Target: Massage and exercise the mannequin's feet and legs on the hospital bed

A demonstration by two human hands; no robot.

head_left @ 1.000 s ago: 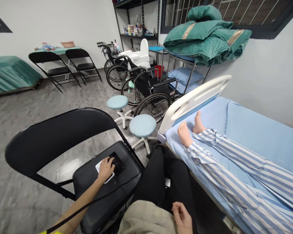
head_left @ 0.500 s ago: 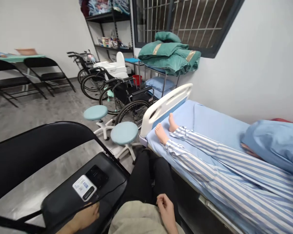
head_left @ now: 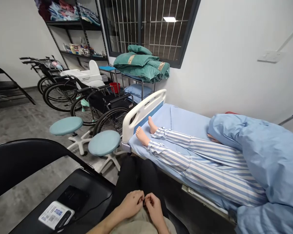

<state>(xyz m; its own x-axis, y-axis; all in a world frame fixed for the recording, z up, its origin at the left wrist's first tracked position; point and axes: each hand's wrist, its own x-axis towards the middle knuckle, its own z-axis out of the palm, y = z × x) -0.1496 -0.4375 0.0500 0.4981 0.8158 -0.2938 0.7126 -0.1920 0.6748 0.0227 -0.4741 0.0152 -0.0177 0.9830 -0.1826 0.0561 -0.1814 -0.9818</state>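
My left hand [head_left: 132,202] rests in my lap with its fingers curled in, over the beige shirt [head_left: 136,223] and dark trousers. Close beside it, my right hand [head_left: 154,208] is also curled, thumb against the fingers. The fingertips of the two hands nearly meet, and no object shows in either. Left of my lap, a black folding chair [head_left: 95,185] carries a white device with a label [head_left: 55,215], a dark flat item [head_left: 72,197] and a thin black cable [head_left: 94,207].
A bed [head_left: 183,113] stands at right, bearing a figure in striped trousers [head_left: 200,159], partly under a blue quilt [head_left: 271,156]. Two round stools [head_left: 104,143] and wheelchairs [head_left: 102,104] stand ahead. Green bedding [head_left: 141,65] lies stacked below the window.
My left hand has moved from above the chair seat into my lap, beside my right hand. The view has turned right, showing more of the quilt and wall.
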